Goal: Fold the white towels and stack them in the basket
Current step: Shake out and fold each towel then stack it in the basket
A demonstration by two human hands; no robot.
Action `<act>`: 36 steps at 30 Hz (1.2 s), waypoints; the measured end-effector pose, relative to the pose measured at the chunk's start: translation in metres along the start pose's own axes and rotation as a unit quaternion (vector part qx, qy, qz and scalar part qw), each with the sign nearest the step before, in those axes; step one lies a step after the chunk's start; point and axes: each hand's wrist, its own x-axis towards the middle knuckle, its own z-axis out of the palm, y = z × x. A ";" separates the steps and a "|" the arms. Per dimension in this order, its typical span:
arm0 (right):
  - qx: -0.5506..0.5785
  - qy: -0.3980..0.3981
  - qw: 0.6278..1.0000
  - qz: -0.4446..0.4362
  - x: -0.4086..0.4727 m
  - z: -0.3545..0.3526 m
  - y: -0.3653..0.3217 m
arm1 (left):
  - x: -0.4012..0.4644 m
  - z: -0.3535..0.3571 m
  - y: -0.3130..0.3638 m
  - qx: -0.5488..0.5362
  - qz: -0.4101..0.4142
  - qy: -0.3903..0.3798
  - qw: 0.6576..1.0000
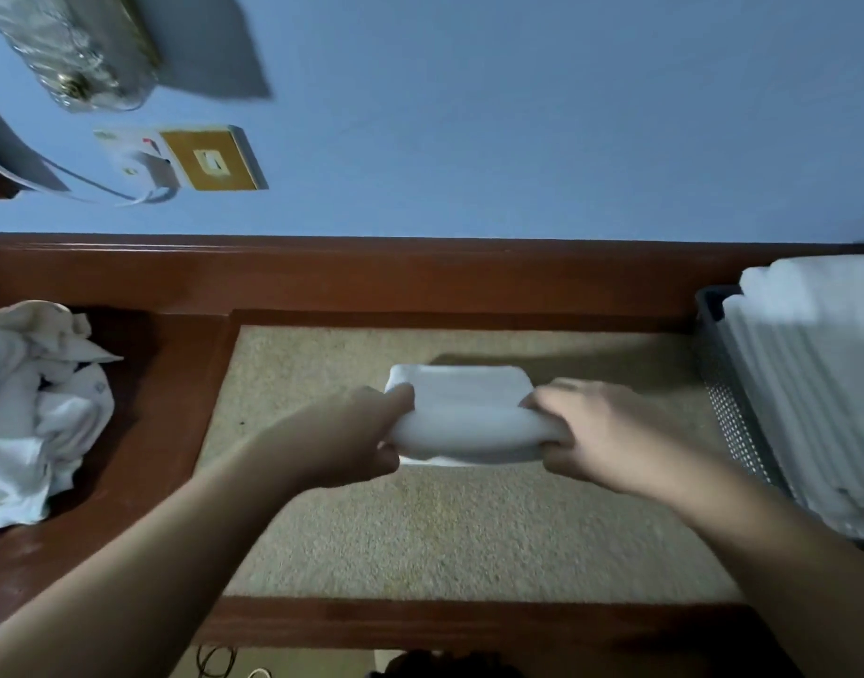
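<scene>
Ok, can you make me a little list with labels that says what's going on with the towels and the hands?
activity: folding a white towel
folded towel: held by both ends, just above the beige table top
left hand: grips the towel's left end
right hand: grips the towel's right end
basket: grey mesh, at the right
stacked towels: folded, already in the basket
unfolded pile: crumpled white towels at the left, on the wooden edge
wall: blue, behind the table
</scene>
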 end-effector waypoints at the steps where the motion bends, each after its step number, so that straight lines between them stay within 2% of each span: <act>1: 0.026 0.002 1.000 0.004 -0.009 -0.020 -0.001 | -0.011 -0.020 0.002 -0.017 0.004 -0.007 1.000; 6: 0.147 -0.068 0.986 0.036 -0.015 -0.081 0.015 | -0.023 -0.081 0.002 -0.108 0.033 -0.029 0.993; 8: 0.204 -0.088 0.975 0.022 0.005 -0.079 0.032 | -0.005 -0.080 -0.010 -0.143 0.027 -0.046 0.988; 11: 0.294 -0.116 0.947 0.061 0.048 -0.047 0.059 | 0.040 -0.053 -0.033 -0.210 0.012 -0.049 0.976; 14: 0.314 -0.123 0.936 0.103 0.099 -0.006 0.085 | 0.092 -0.012 -0.061 -0.332 -0.038 -0.034 0.942; 17: 0.366 -0.104 0.915 0.134 0.148 0.035 0.115 | 0.139 0.024 -0.085 -0.406 -0.077 0.021 0.910; 22: 0.530 0.005 0.813 0.240 0.191 0.103 0.139 | 0.194 0.073 -0.094 -0.515 -0.165 0.093 0.836; 24: 0.515 0.021 0.809 0.282 0.192 0.126 0.133 | 0.202 0.097 -0.089 -0.546 -0.204 0.095 0.807; 26: 0.507 0.041 0.809 0.295 0.181 0.146 0.119 | 0.201 0.121 -0.083 -0.539 -0.239 0.104 0.801; 28: 0.514 0.092 0.792 0.317 0.163 0.170 0.100 | 0.193 0.141 -0.075 -0.493 -0.272 0.137 0.815; 30: 0.486 0.127 0.791 0.350 0.142 0.194 0.082 | 0.177 0.154 -0.062 -0.448 -0.299 0.149 0.829; 32: 0.453 0.139 0.801 0.367 0.121 0.215 0.067 | 0.156 0.172 -0.048 -0.429 -0.318 0.139 0.834; 36: 0.467 0.111 0.788 0.386 0.078 0.231 0.041 | 0.113 0.200 -0.018 -0.406 -0.366 0.076 0.834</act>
